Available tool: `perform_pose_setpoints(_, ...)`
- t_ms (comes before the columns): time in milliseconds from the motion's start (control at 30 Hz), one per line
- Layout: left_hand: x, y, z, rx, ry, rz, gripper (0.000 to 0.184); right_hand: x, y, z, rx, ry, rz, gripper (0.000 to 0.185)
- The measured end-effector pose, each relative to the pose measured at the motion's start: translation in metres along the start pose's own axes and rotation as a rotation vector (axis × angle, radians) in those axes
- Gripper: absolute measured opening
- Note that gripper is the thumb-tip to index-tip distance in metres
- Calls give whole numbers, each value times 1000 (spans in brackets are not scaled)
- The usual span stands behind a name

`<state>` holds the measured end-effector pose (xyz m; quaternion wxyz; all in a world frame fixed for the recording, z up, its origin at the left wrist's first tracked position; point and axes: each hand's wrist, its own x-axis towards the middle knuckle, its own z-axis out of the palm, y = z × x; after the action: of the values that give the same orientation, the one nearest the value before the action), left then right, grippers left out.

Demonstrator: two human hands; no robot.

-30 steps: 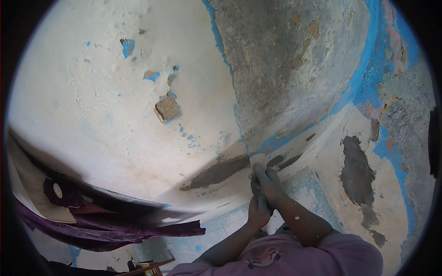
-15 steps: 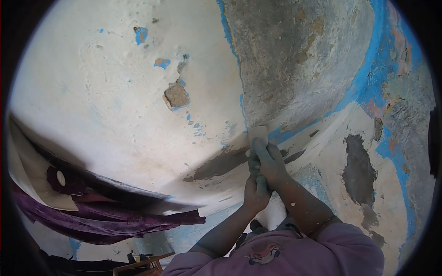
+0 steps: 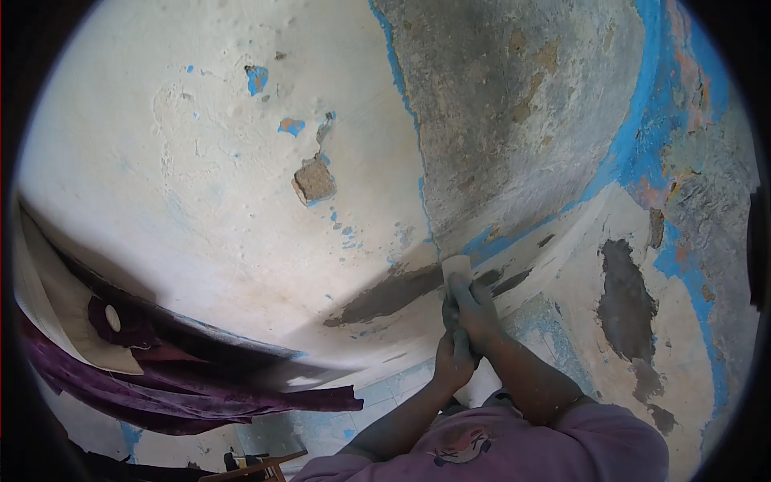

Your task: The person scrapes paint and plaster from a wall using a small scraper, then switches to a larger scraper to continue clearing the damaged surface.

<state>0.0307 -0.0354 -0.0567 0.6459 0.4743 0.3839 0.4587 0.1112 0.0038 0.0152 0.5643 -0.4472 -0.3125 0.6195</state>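
Note:
Both hands are together in front of the wall (image 3: 241, 241), low and right of centre. My right hand (image 3: 474, 312) is closed round a pale, flat-ended scraping tool (image 3: 456, 267), whose blade lies against the wall near the lower end of the blue paint edge. Just below, my left hand (image 3: 454, 357) is wrapped round the lower part of the same tool, thumb up; most of the handle is hidden by the fingers. A dark grey bare patch (image 3: 389, 296) lies left of the blade, and bare grey plaster (image 3: 498, 120) spreads above it.
Purple cloth (image 3: 201, 402) hangs at the lower left beside a pale curtain (image 3: 72, 325). A wooden piece of furniture (image 3: 261, 467) stands at the bottom. Tiled floor (image 3: 385, 395) shows beyond the forearms. On the right is another wall with a dark patch (image 3: 626, 301) and blue paint.
Both hands and the tool first moved up the wall, then came back down with the blade near the dark patch. The camera view has shifted slightly.

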Motion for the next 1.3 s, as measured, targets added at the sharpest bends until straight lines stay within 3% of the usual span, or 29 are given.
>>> perform_pose_setpoints(100, 9, 15, -12, 164, -73, -36, 38, 3, -11, 6, 13, -17, -23, 37)
perform_pose_setpoints(233, 4, 15, 0, -23, -51, -2, 40, 3, -9, 3, 55, -8, -48, 38)
perform_pose_setpoints(300, -3, 1, 0, 284, 10, 99, 40, -2, 5, 0, 44, 13, -17, 38)
perform_pose_setpoints(400, 4, 9, -5, 187, 15, 109, 53, 2, -7, 9, 44, -3, -24, 37)
perform_pose_setpoints(433, 8, 24, -9, 177, -56, 10, 51, 1, -15, 13, 58, -37, -69, 36)
perform_pose_setpoints(567, 16, 37, -6, 40, -88, 81, 48, 2, -27, 16, 180, -46, -103, 35)
perform_pose_setpoints(633, 10, 24, -12, 18, -148, -44, 29, -4, -9, 2, 359, -41, -24, 30)
perform_pose_setpoints(733, -10, 14, -16, 155, -176, -238, 36, -19, 36, -19, 422, 130, -80, 26)
perform_pose_setpoints(800, -25, 3, -19, 166, -170, -308, 42, -39, 53, -28, 333, 108, -79, 35)
perform_pose_setpoints(867, -28, -3, -24, 167, -171, -310, 38, -46, 56, -25, 121, 63, -271, 50)
perform_pose_setpoints(900, -29, -3, -24, 171, -174, -318, 38, -55, 45, -20, 79, -9, -232, 60)
perform_pose_setpoints(967, -28, -4, -20, -35, -90, -34, 34, -52, 47, -18, -43, -31, -325, 60)
perform_pose_setpoints(1000, -25, 3, -19, -31, -81, -28, 34, -46, 47, -18, -167, -59, -429, 60)
perform_pose_setpoints(1067, -25, 21, -19, -42, -113, -184, 34, -37, 46, -14, -138, -42, -400, 58)
perform_pose_setpoints(1100, -25, 21, -18, 50, -77, -207, 52, -33, 44, -12, -122, -17, -384, 57)
perform_pose_setpoints(1233, -20, 24, -26, 125, -58, -263, 42, -26, 44, 7, -105, 81, -387, 51)
perform_pose_setpoints(1300, -15, 11, -32, 322, -6, 116, 34, -23, 45, 13, -105, 105, -323, 51)
